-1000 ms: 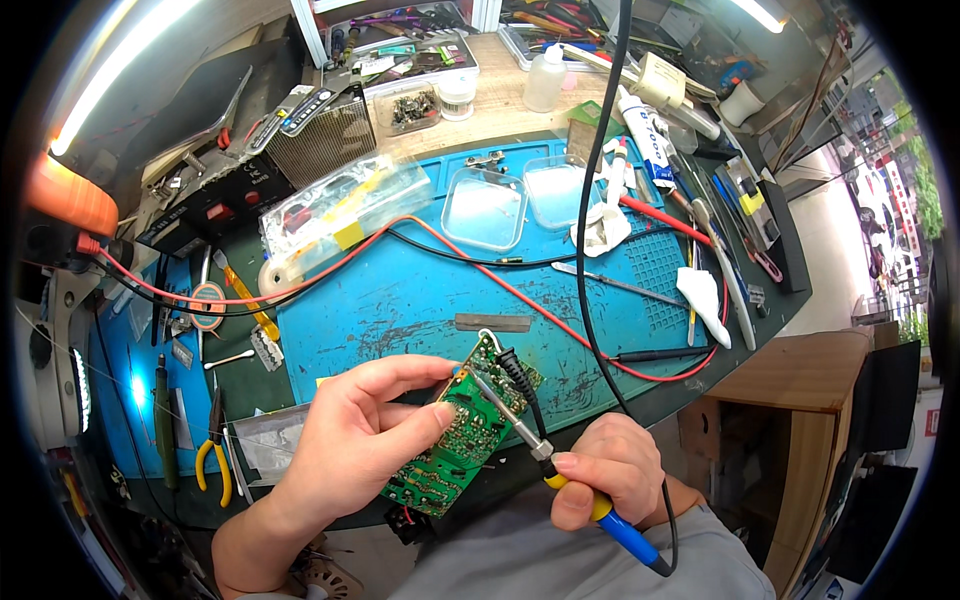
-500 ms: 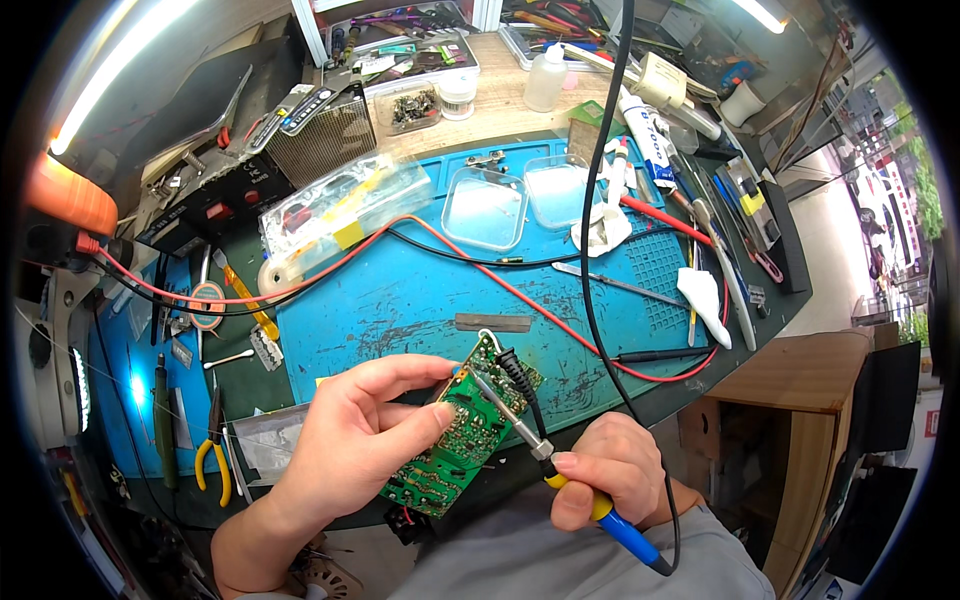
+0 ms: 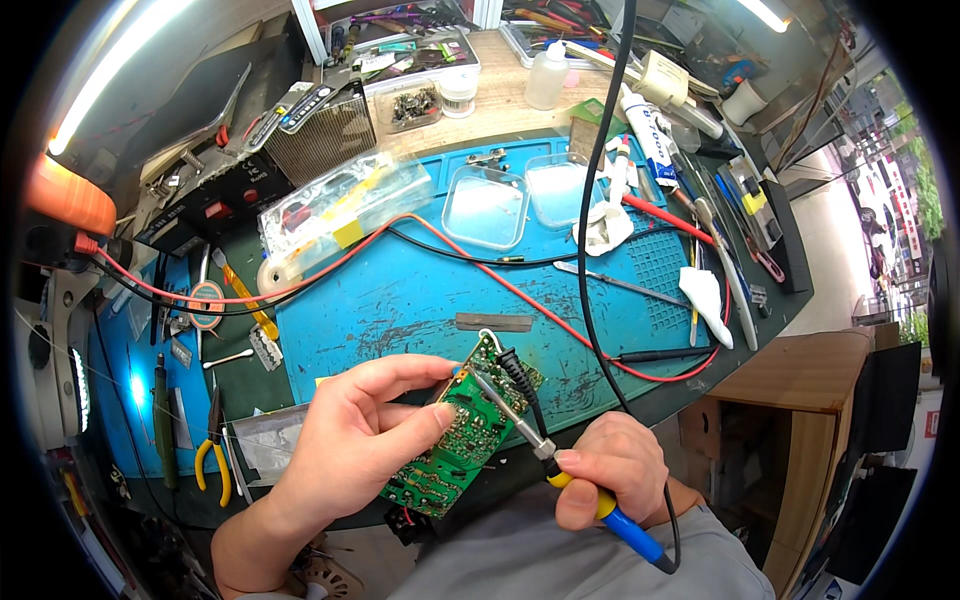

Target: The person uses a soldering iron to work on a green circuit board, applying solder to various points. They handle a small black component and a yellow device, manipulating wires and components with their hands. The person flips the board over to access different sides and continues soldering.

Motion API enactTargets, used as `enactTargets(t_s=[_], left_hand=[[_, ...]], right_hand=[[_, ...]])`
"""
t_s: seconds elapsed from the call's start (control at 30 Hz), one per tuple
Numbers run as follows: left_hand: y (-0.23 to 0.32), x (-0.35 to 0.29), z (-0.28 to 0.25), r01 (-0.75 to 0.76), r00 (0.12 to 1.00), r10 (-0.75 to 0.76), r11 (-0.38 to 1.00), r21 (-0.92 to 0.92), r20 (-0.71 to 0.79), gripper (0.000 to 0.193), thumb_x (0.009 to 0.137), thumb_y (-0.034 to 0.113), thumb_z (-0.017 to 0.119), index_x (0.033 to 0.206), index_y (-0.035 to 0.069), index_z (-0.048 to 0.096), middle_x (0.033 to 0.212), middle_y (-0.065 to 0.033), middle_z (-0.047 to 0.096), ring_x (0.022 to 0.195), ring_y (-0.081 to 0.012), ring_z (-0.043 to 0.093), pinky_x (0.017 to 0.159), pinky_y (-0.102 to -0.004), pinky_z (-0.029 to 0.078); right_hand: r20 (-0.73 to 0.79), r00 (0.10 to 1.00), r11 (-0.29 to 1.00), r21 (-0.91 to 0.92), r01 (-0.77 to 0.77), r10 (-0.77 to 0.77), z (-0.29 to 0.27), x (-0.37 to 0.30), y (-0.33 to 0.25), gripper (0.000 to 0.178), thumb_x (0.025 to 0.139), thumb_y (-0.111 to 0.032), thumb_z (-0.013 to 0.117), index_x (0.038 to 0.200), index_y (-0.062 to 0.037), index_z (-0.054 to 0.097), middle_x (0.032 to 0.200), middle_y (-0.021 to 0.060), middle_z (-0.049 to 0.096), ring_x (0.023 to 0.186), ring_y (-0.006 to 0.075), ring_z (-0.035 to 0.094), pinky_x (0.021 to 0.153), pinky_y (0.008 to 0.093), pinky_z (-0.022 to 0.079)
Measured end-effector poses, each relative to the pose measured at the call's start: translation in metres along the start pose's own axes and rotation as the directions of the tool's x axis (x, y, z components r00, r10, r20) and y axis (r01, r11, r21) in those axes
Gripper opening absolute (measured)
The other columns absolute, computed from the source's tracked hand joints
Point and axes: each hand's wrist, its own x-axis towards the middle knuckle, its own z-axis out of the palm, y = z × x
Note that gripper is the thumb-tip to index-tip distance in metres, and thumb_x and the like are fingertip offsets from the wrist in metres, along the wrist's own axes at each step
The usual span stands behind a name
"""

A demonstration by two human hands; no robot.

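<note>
My left hand (image 3: 365, 425) grips a green circuit board (image 3: 440, 470) by its upper left edge, thumb on the soldered face and forefinger at the top edge. The board is tilted, solder side up, near the bench's front edge. In my right hand (image 3: 615, 465) is a soldering iron (image 3: 630, 540) with a blue and yellow handle. Its metal tip lies over the board's upper part, close to my left fingertips; whether it touches the solder cannot be made out. A black cable with a ribbed sleeve (image 3: 517, 375) runs from the board's top end.
A blue work mat (image 3: 400, 300) covers the bench, with red and black test leads across it. The iron's black cord (image 3: 590, 250) hangs down in front. Yellow-handled pliers (image 3: 212, 470) lie at left, tweezers (image 3: 635, 284) at right. Two clear plastic trays (image 3: 485, 210) stand farther back.
Almost nothing differs. My right hand and the soldering iron have shifted very slightly; the board and my left hand stay in place.
</note>
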Motion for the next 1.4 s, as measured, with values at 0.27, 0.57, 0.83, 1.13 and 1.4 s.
enactTargets(t_s=[0.27, 0.57, 0.83, 1.13, 1.4], left_hand=[[0.002, 0.000, 0.001, 0.013, 1.000, -0.013, 1.000, 0.010, -0.006, 0.036, 0.092, -0.007, 0.067, 0.127, -0.007, 0.061, 0.125, -0.0156, 0.068, 0.104, -0.0162, 0.069, 0.091, -0.0291, 0.058], [0.001, 0.000, 0.001, 0.007, 1.000, -0.007, 1.000, 0.024, -0.002, 0.036, 0.092, -0.007, 0.065, 0.127, -0.008, 0.060, 0.124, -0.0163, 0.068, 0.103, -0.0167, 0.069, 0.090, -0.0298, 0.058], [0.001, 0.001, 0.001, 0.004, 1.000, -0.004, 0.999, 0.031, -0.001, 0.035, 0.092, -0.007, 0.065, 0.127, -0.009, 0.060, 0.124, -0.0163, 0.068, 0.103, -0.0168, 0.069, 0.089, -0.0298, 0.058], [0.001, 0.001, 0.001, 0.009, 1.000, -0.009, 1.000, 0.009, -0.002, 0.036, 0.091, -0.007, 0.066, 0.127, -0.008, 0.060, 0.124, -0.0156, 0.068, 0.104, -0.0161, 0.068, 0.090, -0.0293, 0.057], [0.003, 0.000, 0.002, 0.012, 1.000, -0.012, 1.000, 0.018, -0.003, 0.037, 0.091, -0.006, 0.066, 0.128, -0.007, 0.061, 0.125, -0.0158, 0.068, 0.106, -0.0162, 0.067, 0.092, -0.0299, 0.056]], right_hand=[[0.002, 1.000, 0.999, 0.016, -0.029, 0.029, 0.001, 0.001, 0.000, 0.016, 0.085, -0.007, 0.066, 0.097, 0.0031, 0.070, 0.061, 0.0008, 0.056, 0.046, 0.0127, 0.053, 0.042, 0.0260, 0.041], [-0.028, 1.000, 0.999, 0.045, -0.012, 0.013, 0.001, -0.001, 0.002, 0.015, 0.085, -0.007, 0.066, 0.096, 0.0031, 0.070, 0.062, 0.0006, 0.058, 0.047, 0.0125, 0.054, 0.042, 0.0260, 0.042], [-0.005, 1.000, 0.999, 0.030, -0.029, 0.029, 0.000, 0.000, 0.001, 0.016, 0.085, -0.007, 0.065, 0.097, 0.0034, 0.070, 0.061, 0.0009, 0.057, 0.047, 0.0126, 0.053, 0.042, 0.0262, 0.042], [-0.004, 1.000, 0.999, 0.028, -0.031, 0.031, 0.000, 0.000, 0.001, 0.016, 0.086, -0.007, 0.066, 0.097, 0.0036, 0.070, 0.061, 0.0016, 0.057, 0.046, 0.0130, 0.053, 0.043, 0.0261, 0.041], [-0.125, 0.992, 0.987, 0.151, 0.049, -0.030, -0.001, -0.012, 0.004, 0.018, 0.090, -0.015, 0.069, 0.098, 0.0016, 0.067, 0.067, 0.0013, 0.058, 0.049, 0.0144, 0.054, 0.043, 0.0275, 0.041]])
